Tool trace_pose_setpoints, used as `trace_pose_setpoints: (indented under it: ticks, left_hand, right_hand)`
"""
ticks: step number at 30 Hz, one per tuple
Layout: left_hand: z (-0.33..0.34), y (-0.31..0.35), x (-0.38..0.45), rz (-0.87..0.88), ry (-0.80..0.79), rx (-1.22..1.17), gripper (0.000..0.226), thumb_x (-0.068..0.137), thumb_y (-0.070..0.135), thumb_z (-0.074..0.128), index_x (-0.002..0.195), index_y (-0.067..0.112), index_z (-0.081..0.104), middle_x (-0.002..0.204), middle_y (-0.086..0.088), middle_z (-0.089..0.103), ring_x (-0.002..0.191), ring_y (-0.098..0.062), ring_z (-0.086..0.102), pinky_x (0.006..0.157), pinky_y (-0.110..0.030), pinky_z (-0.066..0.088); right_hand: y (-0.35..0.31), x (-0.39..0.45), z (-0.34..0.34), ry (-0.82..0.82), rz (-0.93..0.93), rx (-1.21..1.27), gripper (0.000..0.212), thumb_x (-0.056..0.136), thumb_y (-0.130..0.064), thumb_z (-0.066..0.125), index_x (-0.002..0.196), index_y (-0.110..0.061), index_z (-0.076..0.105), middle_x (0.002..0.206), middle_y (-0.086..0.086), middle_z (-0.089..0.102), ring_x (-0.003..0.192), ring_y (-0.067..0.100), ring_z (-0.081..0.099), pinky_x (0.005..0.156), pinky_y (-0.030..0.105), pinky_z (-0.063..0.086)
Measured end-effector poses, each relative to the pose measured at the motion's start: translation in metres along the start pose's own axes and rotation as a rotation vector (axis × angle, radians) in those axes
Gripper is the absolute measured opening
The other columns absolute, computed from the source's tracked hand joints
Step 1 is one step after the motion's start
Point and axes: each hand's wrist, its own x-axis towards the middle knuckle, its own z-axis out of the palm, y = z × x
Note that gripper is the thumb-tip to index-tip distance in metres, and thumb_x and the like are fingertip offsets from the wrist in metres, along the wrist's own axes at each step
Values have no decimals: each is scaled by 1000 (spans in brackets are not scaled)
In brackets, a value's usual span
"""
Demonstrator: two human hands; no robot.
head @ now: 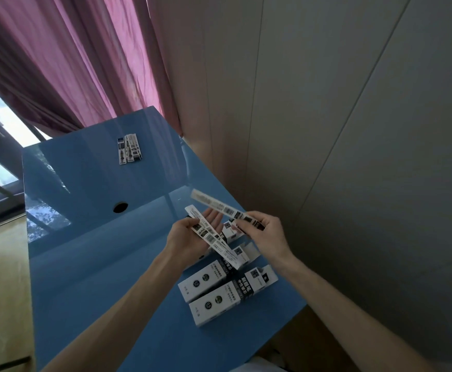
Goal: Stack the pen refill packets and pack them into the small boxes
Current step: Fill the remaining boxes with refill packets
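Both hands work above the near right part of the blue surface [90, 264], close together but not touching. The left hand [190, 237] lies palm up with its fingers nearly straight, and a long white pen refill packet [211, 237] rests across that palm, held by the thumb; the packet slants from far left to near right and its near end overhangs the boxes. The right hand [259, 232] pinches the near end of a second refill packet [225, 208] between curled fingers and thumb, and this packet points away to the far left, in the air above the left hand's fingertips.

Below and just near the hands, several small black-and-white boxes [214, 294] lie side by side on the surface, touching one another, with their open flaps toward the right. More boxes sit under the hands, partly hidden.

At the far side of the surface, well apart from the hands, a small pile of refill packets [129, 149] lies flat. A round dark hole [120, 207] shows in the surface between that pile and the hands. Pink curtains [71, 63] hang beyond the far edge.
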Motion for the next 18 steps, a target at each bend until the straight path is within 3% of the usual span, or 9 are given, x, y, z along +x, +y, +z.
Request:
trace_pose_setpoints:
  ticks: [3, 7, 10, 12, 16, 18]
  left_hand:
    - [-5, -6, 3, -8, 92, 38, 48, 100, 7, 31, 141, -7, 50, 134, -26, 62, 132, -36, 55, 116, -48, 38]
    - [-6, -8, 2, -29, 99, 55, 49, 98, 9, 33, 143, -5, 47, 133, -27, 62, 131, -39, 56, 118, -54, 35]
    - [3, -7, -5, -3, 46, 36, 46, 97, 8, 31, 140, -3, 45, 138, -28, 58, 133, -39, 53, 105, -65, 45]
    - [4, -4, -5, 18, 20, 17, 46, 98, 7, 29, 139, -5, 43, 135, -29, 61, 132, -39, 55, 99, -65, 44]
    - [5, -1, -5, 16, -24, 3, 50, 98, 7, 29, 145, -5, 41, 134, -27, 63, 130, -39, 56, 108, -60, 40]
    - [8, -4, -6, 16, -53, -3, 48, 99, 7, 29, 143, -3, 44, 133, -27, 64, 130, -39, 57, 111, -60, 37]
  right_hand:
    - [-14, 1, 1, -18, -58, 98, 15, 96, -15, 70, 108, -10, 77, 97, 14, 77, 85, 16, 71, 74, 21, 56]
    - [-11, -4, 0, -147, 11, 103, 17, 97, -15, 68, 111, -9, 76, 100, 20, 76, 83, 20, 70, 67, 21, 53]
    - [6, -11, -7, -124, 127, 76, 13, 97, -12, 68, 107, -12, 75, 97, 12, 78, 79, 16, 70, 67, 25, 51]
    - [14, -13, -11, -105, 191, 62, 13, 97, -12, 67, 107, -13, 75, 95, 10, 79, 78, 15, 69, 65, 25, 50]
    - [21, -14, -14, -48, 261, -13, 10, 99, -15, 67, 106, -13, 73, 93, 6, 79, 77, 7, 70, 59, 18, 50]
    - [26, -13, -12, -37, 295, -26, 12, 99, -19, 67, 106, -11, 72, 99, 9, 78, 82, 12, 71, 69, 22, 57]
